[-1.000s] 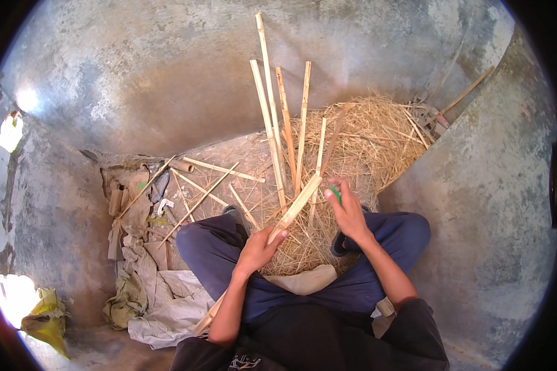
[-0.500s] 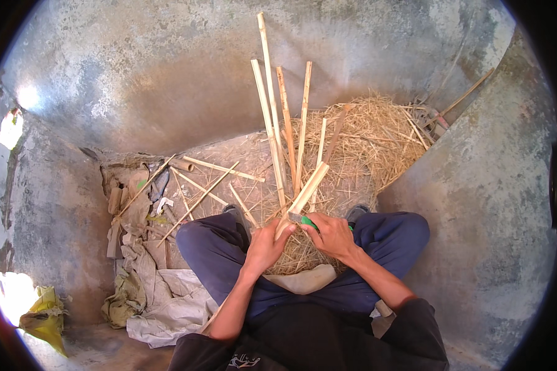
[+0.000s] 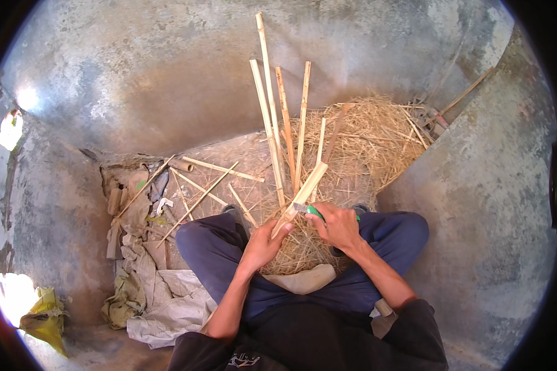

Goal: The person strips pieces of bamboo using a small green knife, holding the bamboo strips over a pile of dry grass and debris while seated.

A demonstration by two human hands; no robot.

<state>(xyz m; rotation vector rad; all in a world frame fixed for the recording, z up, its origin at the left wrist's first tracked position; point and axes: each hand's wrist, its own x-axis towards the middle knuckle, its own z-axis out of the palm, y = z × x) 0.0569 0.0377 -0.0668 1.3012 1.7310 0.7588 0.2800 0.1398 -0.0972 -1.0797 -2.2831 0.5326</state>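
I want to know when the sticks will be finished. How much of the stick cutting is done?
Some looks done: a big heap of thin shavings lies ahead, and several split strips lie to the left. In hand: the left hand grips a bamboo strip, and the right hand holds a green-handled knife against it. Left, probably: the long bamboo pieces leaning on the wall.

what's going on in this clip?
A person sits cross-legged on the ground over a pile of straw-like shavings. The left hand grips the near end of a split bamboo strip that angles up and away. The right hand holds a green-handled knife against the strip. More bamboo strips lie ahead, crumpled cloth to the left.
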